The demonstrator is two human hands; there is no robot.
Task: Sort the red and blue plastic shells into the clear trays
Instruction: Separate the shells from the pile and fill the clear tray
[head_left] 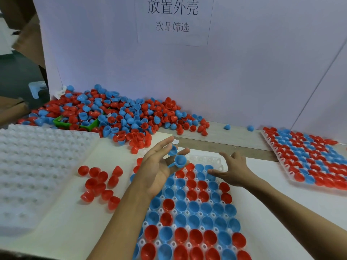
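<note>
My left hand (155,166) is turned palm up over the near tray's far left corner, fingers mostly straight. Two blue shells (180,160) rest on its fingers, open side up. The clear tray (212,160) in front of me holds red and blue shells in most pockets; its far rows are bare. My right hand (234,169) hovers palm down over the tray's far part, its fingertips at a blue shell (210,170) sitting in a pocket. A group of loose red shells (99,182) lies on the white table left of the tray.
A large pile of mixed red and blue shells (116,113) lies against the back wall, partly burying a green basket (62,123). A stack of empty clear trays (33,162) sits at the left. A filled tray (270,145) lies at the right. Two stray blue shells (227,126) lie near the wall.
</note>
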